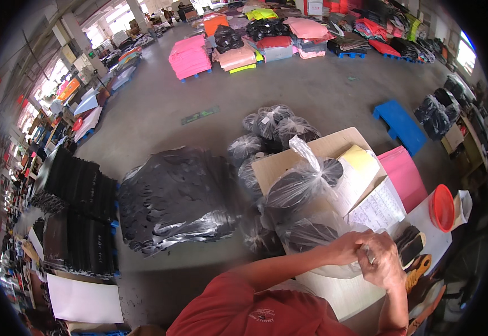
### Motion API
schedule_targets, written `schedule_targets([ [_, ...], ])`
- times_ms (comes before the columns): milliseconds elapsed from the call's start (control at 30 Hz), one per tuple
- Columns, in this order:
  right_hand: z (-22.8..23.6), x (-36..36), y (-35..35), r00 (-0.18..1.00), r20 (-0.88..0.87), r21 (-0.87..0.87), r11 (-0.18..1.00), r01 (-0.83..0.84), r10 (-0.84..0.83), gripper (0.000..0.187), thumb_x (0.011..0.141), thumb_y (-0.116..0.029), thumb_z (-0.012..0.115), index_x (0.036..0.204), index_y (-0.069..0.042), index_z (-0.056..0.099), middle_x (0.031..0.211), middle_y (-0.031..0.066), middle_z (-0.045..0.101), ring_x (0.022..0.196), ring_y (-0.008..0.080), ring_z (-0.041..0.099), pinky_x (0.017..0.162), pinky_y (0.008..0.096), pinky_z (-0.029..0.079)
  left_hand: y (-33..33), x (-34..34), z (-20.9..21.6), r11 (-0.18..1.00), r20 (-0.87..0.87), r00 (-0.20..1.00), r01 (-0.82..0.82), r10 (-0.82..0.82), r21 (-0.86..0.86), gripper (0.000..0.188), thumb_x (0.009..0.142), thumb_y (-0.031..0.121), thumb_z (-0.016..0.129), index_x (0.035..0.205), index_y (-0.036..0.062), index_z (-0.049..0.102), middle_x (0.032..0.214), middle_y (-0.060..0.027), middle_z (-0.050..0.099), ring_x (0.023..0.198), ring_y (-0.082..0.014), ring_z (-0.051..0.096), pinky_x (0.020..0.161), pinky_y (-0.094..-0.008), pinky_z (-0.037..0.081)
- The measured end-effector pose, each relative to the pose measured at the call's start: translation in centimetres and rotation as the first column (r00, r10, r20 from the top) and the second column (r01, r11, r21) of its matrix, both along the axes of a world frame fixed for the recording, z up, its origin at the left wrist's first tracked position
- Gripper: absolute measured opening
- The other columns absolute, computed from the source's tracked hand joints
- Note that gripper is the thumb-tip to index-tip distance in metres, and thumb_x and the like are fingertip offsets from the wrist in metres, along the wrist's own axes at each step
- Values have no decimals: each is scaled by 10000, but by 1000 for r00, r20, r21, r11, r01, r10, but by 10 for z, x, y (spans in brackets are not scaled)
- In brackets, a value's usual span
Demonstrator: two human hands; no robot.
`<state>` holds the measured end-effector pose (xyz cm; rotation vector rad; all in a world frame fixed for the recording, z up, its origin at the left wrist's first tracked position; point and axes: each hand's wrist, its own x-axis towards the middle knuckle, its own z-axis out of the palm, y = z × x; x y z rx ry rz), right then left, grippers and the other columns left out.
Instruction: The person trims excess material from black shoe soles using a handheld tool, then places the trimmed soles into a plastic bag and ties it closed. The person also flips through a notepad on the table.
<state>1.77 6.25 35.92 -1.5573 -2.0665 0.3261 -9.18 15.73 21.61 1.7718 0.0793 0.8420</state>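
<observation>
My left hand and my right hand meet over the pale tabletop, fingers closed on the gathered mouth of a clear plastic bag. Dark pieces show through the plastic; their kind I cannot make out. Just beyond it lies a second clear bag, its neck knotted and dark contents inside. To the right of that are a yellowish sheet and a white sheet with writing. Beside my right hand are dark sole-shaped pieces and a tan sole-shaped piece.
A red plastic basin stands at the right. Filled clear bags are heaped on the floor beyond the table. Left of it are a black sheet stack and darker stacks. A blue pallet lies farther right.
</observation>
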Motion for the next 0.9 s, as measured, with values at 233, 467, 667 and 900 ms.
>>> schedule_targets([
  [233, -7, -4, 8, 998, 60, 48, 998, -35, 32, 390, 780, 58, 691, 1157, -40, 674, 916, 158, 689, 910, 390, 641, 877, 473, 505, 1, -9, -2, 987, -65, 989, 137, -132, 80, 185, 958, 146, 635, 1075, 3, 623, 951, -183, 665, 879, -301, 652, 786, -441, 504],
  [467, -4, 27, 4, 990, -133, 98, 993, 60, -46, 538, 724, 80, 775, 1243, 5, 658, 1042, 164, 703, 1032, 379, 677, 944, 454, 529, -9, 12, -36, 983, -128, 992, -19, -5, -181, 153, 1058, 106, 564, 1187, 23, 568, 1013, -123, 601, 919, -239, 588, 814, -394, 478],
  [667, -45, 46, -11, 951, -229, -96, 977, 189, -206, 319, 777, 123, 746, 1070, -4, 745, 927, 136, 710, 844, 265, 728, 752, 350, 571, -1, 5, -16, 995, -299, 952, 29, -57, -98, 326, 1141, 346, 468, 1078, 43, 568, 794, -57, 585, 744, -181, 583, 686, -354, 469],
  [900, -60, 17, -42, 819, -452, -125, 934, 335, -354, 167, 879, 123, 693, 1000, 17, 739, 850, 41, 669, 684, 100, 666, 535, 229, 527, 20, -16, 12, 819, -277, 902, 129, -331, -559, 352, 1098, 359, 559, 1041, 45, 708, 814, -25, 680, 686, -101, 581, 625, -300, 471],
])
